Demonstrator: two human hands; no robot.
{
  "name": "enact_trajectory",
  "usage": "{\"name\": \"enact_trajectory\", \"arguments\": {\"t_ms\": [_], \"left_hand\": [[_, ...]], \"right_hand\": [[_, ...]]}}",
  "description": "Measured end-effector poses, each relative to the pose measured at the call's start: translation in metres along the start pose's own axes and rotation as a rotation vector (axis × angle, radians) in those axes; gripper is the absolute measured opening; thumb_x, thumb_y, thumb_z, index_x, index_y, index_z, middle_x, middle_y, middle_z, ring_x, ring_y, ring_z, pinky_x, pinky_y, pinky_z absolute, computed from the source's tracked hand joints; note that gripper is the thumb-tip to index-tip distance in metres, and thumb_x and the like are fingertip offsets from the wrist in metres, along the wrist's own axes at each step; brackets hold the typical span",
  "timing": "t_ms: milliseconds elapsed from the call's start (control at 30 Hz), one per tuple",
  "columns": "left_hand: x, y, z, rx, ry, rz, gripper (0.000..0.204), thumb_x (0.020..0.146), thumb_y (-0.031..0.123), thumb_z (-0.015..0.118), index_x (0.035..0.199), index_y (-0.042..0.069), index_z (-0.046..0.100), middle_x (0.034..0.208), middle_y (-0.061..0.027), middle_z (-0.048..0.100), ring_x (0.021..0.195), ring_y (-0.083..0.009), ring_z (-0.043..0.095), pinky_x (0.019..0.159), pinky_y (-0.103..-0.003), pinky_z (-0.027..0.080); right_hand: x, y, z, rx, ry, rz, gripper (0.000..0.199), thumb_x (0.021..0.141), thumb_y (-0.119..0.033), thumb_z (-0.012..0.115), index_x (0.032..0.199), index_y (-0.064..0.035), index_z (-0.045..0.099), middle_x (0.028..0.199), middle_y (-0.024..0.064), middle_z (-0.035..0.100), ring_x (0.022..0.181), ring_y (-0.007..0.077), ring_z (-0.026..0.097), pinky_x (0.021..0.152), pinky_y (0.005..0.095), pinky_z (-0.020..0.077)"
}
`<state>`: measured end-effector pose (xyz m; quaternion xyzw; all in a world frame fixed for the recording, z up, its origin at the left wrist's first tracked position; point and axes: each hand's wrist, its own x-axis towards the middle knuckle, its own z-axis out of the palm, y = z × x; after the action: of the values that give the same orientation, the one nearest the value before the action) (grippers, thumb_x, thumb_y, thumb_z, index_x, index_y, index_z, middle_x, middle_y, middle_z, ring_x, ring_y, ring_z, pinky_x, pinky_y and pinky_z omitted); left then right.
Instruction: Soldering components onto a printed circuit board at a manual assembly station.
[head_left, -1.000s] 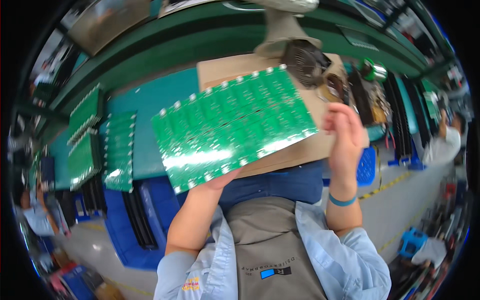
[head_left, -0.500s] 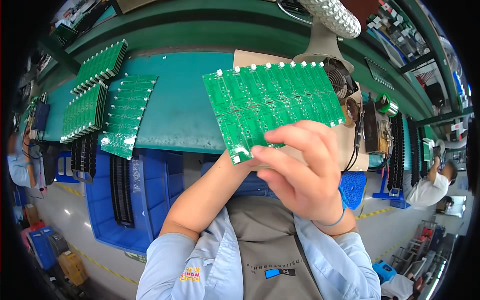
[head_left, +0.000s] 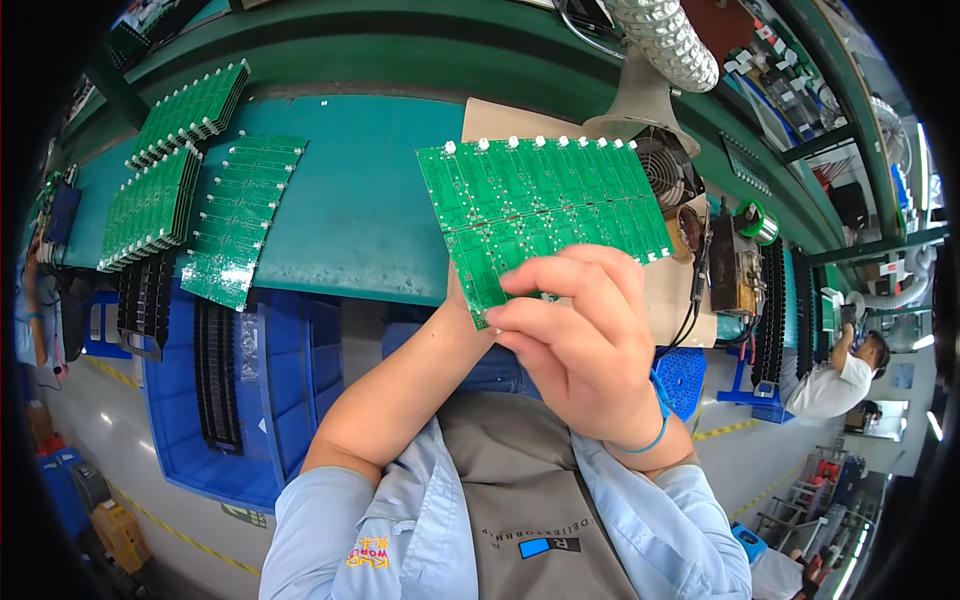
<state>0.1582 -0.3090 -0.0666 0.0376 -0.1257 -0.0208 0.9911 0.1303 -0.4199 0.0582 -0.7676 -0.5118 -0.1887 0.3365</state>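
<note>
A green circuit board (head_left: 545, 205), a panel of repeated sections with white connectors along its far edge, is held up tilted over the near edge of the bench. Behind its lower left corner goes my left hand (head_left: 457, 292). Only the wrist side shows; its fingers are hidden by the board, which it supports from beneath. My right hand (head_left: 590, 345) is in front, its fingers curled and the fingertips drawn together at the board's lower left corner. Whatever those fingertips pinch is too small to make out.
Stacked green boards (head_left: 150, 210) and a single board (head_left: 245, 215) lie left on the green bench (head_left: 370, 200). A blue bin (head_left: 270, 400) stands below. To the right are a fan (head_left: 655, 170), cardboard (head_left: 690, 325), a solder spool (head_left: 757, 222) and black cables (head_left: 697, 285).
The board tips a little and its lower left corner now sits closer to my right fingertips. My right hand has shifted slightly left and down. The whole view has turned a little.
</note>
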Motion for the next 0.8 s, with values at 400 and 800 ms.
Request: {"name": "enact_trajectory", "arguments": {"t_ms": [400, 800], "left_hand": [[0.006, -0.002, -0.023, -0.154, -0.131, -0.059, 0.067, 0.107, 0.054, 0.042, 0.152, 0.004, 0.045, 0.148, -0.0225, 0.054, 0.134, -0.0395, 0.057, 0.109, -0.052, 0.052], [0.0, -0.013, -0.013, -0.305, -0.164, -0.135, 0.062, 0.108, 0.05, 0.045, 0.148, 0.003, 0.051, 0.144, -0.0189, 0.059, 0.128, -0.0336, 0.062, 0.107, -0.046, 0.055]], "right_hand": [[-0.006, -0.005, -0.011, 0.055, 0.017, 0.054, 0.021, 0.078, 0.002, 0.083, 0.097, -0.005, 0.076, 0.092, 0.0074, 0.074, 0.084, 0.0264, 0.066, 0.075, 0.0356, 0.053], [-0.004, -0.014, -0.013, -0.042, -0.077, 0.062, 0.023, 0.075, 0.003, 0.081, 0.095, -0.0057, 0.076, 0.089, 0.0063, 0.072, 0.082, 0.0255, 0.064, 0.073, 0.0348, 0.051]]}}
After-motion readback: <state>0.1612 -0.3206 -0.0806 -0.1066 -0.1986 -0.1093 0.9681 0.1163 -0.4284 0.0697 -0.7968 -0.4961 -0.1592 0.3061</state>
